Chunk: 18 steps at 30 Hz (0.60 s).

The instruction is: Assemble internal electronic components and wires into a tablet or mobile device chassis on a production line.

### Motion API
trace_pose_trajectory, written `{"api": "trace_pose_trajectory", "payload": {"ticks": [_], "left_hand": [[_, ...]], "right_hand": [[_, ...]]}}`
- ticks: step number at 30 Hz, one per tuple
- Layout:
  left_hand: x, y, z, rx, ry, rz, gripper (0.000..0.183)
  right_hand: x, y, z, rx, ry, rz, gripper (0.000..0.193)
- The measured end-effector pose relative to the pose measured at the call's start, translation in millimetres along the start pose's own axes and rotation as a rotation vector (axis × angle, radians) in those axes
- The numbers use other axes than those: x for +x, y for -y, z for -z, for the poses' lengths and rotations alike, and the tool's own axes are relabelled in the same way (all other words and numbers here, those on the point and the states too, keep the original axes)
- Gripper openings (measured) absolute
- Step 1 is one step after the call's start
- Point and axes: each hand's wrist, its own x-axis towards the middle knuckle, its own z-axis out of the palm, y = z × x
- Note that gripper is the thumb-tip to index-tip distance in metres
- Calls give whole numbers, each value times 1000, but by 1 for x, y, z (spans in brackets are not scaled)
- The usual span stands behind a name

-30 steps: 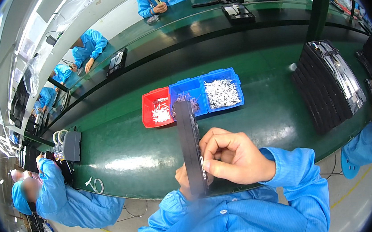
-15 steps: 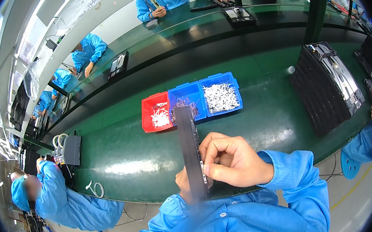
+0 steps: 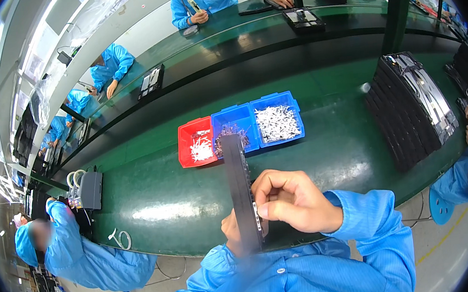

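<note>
A flat black device housing (image 3: 240,196) stands on edge in front of me, seen almost side-on, its outer face turned left. My left hand (image 3: 230,228) grips it from the left side, mostly hidden behind the housing. My right hand (image 3: 295,201) is at its right side, fingers curled and thumb and forefinger pinched together against the inner face. Small pale parts show there by the thumb tip. Whatever sits between those fingertips is too small to make out. Just beyond the housing's top end is a blue bin (image 3: 247,126) of small dark parts, partly covered by it.
Beside that bin are a red bin (image 3: 189,159) of white strips and another blue bin (image 3: 278,123) of small white pieces. A tall stack of black housings (image 3: 408,112) stands at right. A grey box (image 3: 90,190) and coiled cable (image 3: 122,239) lie left. Co-workers sit around the green bench (image 3: 154,196).
My right thumb and fingers have shifted slightly along the housing's inner side, still pinched. The housing has barely moved. Across the bench, a co-worker's hand has moved a little to the right.
</note>
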Motion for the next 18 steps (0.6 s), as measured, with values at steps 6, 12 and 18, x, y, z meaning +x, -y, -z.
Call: {"api": "trace_pose_trajectory", "payload": {"ticks": [6,12,18], "left_hand": [[1,-7,3,-127,65,168,27],[5,-10,2,-69,50,51,25],[-9,1,-7,-65,54,116,46]], "right_hand": [[-1,2,-1,9,-29,-51,9],[-2,2,-1,26,-33,-56,9],[-7,-10,-4,86,-111,-21,35]]}}
